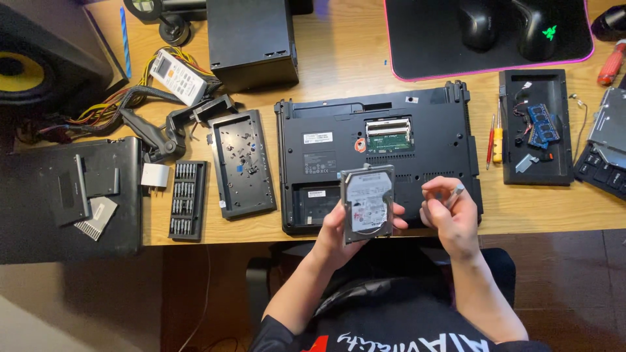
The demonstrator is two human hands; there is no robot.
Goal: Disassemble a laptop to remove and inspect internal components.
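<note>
The left hand [339, 231] holds a hard drive [368, 203] upright above the front edge of the laptop [326, 143], label side toward the camera; the thumb lies across the lower right corner of the drive and the fingers are wrapped behind it, clamping its left edge. The right hand [450, 218] is just beside the drive, not touching it, with its fingers pressed together in a pinch on a small silver tool [455, 193]. The laptop lies upside down on the wooden worktop [339, 58], its memory bay and drive bay uncovered. To the left of the laptop lies a black cover panel [241, 163] with loose screws on it, and further left a bit set [186, 199] in an open case. A closed black laptop [39, 221] carrying small cover plates lies at the left edge. To the right of the laptop lie two screwdrivers [495, 140], then a black tray [536, 127] holding memory modules [541, 124]. A mouse pad [430, 39] with two mice sits at the rear, beside a black box [251, 39] and a bundle of cables [111, 107].
</note>
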